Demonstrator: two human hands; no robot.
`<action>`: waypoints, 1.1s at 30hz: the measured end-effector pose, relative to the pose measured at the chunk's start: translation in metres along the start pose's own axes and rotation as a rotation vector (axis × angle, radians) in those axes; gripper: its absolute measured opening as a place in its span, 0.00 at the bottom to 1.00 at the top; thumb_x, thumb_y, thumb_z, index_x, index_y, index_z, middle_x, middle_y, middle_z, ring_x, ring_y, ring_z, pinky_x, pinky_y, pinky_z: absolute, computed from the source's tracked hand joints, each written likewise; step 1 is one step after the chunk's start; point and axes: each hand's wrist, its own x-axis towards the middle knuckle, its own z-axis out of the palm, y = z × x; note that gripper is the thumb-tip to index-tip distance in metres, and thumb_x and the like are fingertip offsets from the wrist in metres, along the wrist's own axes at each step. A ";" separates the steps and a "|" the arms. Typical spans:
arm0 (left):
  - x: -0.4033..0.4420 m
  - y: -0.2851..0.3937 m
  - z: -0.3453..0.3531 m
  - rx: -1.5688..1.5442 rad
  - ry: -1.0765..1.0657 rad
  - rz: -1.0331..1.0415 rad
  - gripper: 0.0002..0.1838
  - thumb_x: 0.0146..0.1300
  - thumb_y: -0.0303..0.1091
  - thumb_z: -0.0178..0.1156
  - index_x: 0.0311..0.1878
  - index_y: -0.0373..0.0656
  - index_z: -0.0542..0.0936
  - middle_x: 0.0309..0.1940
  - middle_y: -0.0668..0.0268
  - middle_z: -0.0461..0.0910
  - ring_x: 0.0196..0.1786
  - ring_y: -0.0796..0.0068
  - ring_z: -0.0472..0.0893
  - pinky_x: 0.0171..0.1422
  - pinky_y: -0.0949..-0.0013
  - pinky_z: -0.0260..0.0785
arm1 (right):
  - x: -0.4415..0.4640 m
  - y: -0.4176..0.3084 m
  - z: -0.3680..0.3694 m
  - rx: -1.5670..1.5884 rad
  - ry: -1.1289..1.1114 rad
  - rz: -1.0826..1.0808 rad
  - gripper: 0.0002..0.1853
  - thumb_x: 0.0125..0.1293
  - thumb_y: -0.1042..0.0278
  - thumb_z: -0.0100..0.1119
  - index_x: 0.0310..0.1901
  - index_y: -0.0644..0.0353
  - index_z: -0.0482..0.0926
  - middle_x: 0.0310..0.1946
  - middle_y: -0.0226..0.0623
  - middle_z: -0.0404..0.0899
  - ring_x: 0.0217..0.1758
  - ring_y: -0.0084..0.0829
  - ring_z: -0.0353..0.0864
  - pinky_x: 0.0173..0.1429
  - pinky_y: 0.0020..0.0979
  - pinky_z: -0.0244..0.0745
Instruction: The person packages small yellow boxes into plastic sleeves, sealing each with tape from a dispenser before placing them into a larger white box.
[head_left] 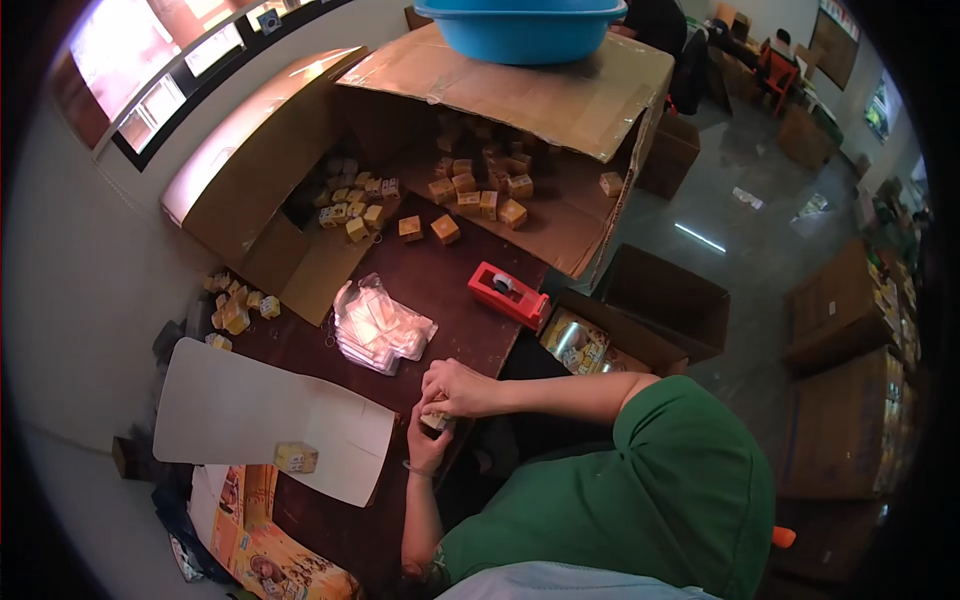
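Observation:
Close to the table's front edge, both of my hands are closed around one small yellow-and-white printed box (436, 419). My left hand (425, 450) grips it from below and the side. From above, my right hand (456, 388) has its fingers bent over the top, covering part of the box. Just beyond the hands lies a stack of clear plastic bags (378, 325) with pale contents. To the left, a similar small box (296, 457), partly see-through in a wrapper, rests on a white card sheet (270, 405).
Two open cartons lie on the dark red table (460, 275): a left carton (290, 255) and a right carton (560, 235), both with several small yellow boxes. A red tape dispenser (507, 293) sits at the right edge. A blue basin (535, 30) stands on top.

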 end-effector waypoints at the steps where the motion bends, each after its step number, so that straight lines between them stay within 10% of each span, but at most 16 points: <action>1: 0.001 -0.004 0.001 0.036 0.002 0.007 0.33 0.53 0.25 0.67 0.64 0.38 0.69 0.54 0.64 0.76 0.56 0.72 0.76 0.63 0.69 0.67 | -0.003 0.006 0.004 -0.052 0.033 -0.004 0.09 0.59 0.63 0.67 0.35 0.60 0.86 0.33 0.37 0.81 0.43 0.37 0.79 0.47 0.38 0.74; 9: 0.000 -0.017 0.008 0.109 0.118 0.034 0.33 0.50 0.26 0.66 0.63 0.38 0.70 0.57 0.61 0.75 0.61 0.69 0.74 0.68 0.66 0.65 | 0.006 0.024 0.005 0.190 -0.012 0.391 0.16 0.51 0.58 0.75 0.32 0.59 0.81 0.26 0.33 0.82 0.31 0.22 0.79 0.35 0.28 0.75; 12: 0.005 -0.016 0.022 0.252 0.232 0.174 0.34 0.53 0.23 0.67 0.66 0.38 0.69 0.60 0.59 0.74 0.62 0.68 0.74 0.69 0.66 0.64 | -0.013 0.010 0.017 -0.118 0.328 0.118 0.19 0.56 0.59 0.70 0.44 0.62 0.79 0.38 0.43 0.79 0.41 0.42 0.81 0.47 0.37 0.77; 17: -0.004 -0.016 0.053 0.205 0.337 0.177 0.42 0.58 0.22 0.62 0.76 0.39 0.55 0.70 0.55 0.61 0.71 0.62 0.65 0.74 0.63 0.58 | -0.037 -0.003 0.029 -0.255 0.244 0.122 0.35 0.55 0.56 0.71 0.63 0.59 0.71 0.57 0.49 0.71 0.58 0.51 0.73 0.64 0.43 0.71; 22: 0.006 0.004 0.022 -0.365 0.167 0.009 0.33 0.59 0.30 0.53 0.69 0.35 0.61 0.66 0.56 0.65 0.72 0.63 0.64 0.77 0.63 0.52 | -0.028 0.011 -0.021 -0.054 -0.169 0.040 0.35 0.57 0.63 0.68 0.68 0.54 0.68 0.62 0.48 0.66 0.63 0.50 0.72 0.65 0.40 0.72; 30: 0.049 0.019 0.001 -0.034 -0.009 -0.107 0.30 0.64 0.26 0.62 0.69 0.41 0.65 0.51 0.65 0.74 0.55 0.76 0.75 0.61 0.72 0.68 | -0.016 0.037 -0.050 -0.495 -0.080 -0.365 0.28 0.58 0.70 0.65 0.63 0.50 0.74 0.58 0.43 0.73 0.58 0.45 0.76 0.60 0.40 0.76; 33: 0.062 0.026 0.009 -0.005 0.011 -0.120 0.33 0.63 0.26 0.63 0.72 0.42 0.65 0.51 0.65 0.75 0.52 0.77 0.77 0.59 0.72 0.69 | -0.039 0.015 -0.040 -0.263 0.157 0.055 0.27 0.56 0.74 0.62 0.61 0.57 0.75 0.59 0.46 0.74 0.57 0.46 0.78 0.60 0.39 0.77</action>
